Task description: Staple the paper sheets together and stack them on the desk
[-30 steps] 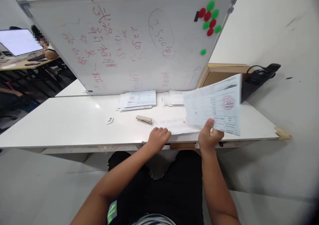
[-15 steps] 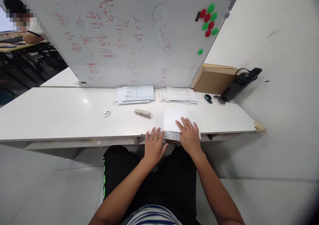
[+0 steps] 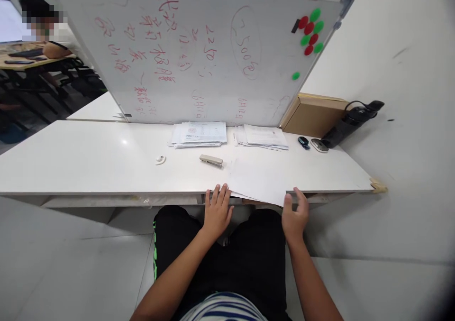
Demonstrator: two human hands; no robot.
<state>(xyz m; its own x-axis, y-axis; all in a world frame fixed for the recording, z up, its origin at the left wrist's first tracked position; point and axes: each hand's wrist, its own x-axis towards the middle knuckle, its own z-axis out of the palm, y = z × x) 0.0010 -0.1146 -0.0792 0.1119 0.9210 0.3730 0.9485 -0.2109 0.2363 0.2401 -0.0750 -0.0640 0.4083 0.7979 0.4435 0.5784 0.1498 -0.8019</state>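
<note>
White sheets of paper (image 3: pixel 261 181) lie at the front edge of the desk, a blank one on top and its near edge overhanging. At their near left corner is my left hand (image 3: pixel 217 212), palm down, with its fingers stretched out on the desk edge. My right hand (image 3: pixel 295 219) is beside the near right corner, thumb and fingers apart, nothing gripped; I cannot tell whether the thumb touches the paper. A beige stapler (image 3: pixel 211 160) lies just left of the sheets.
Behind are two paper piles, a left stack (image 3: pixel 201 133) and a right stack (image 3: pixel 265 136), below a whiteboard (image 3: pixel 199 50). A white earpiece (image 3: pixel 160 160), watch (image 3: pixel 304 142), mouse (image 3: pixel 319 145), black bottle (image 3: pixel 350 124) and cardboard box (image 3: pixel 314 114) stand around. A person (image 3: pixel 53 50) sits far left.
My right hand has moved off the top of the paper to its right corner. The top sheet now lies over the sheets whose layered edges showed before. My left hand stays near the left corner.
</note>
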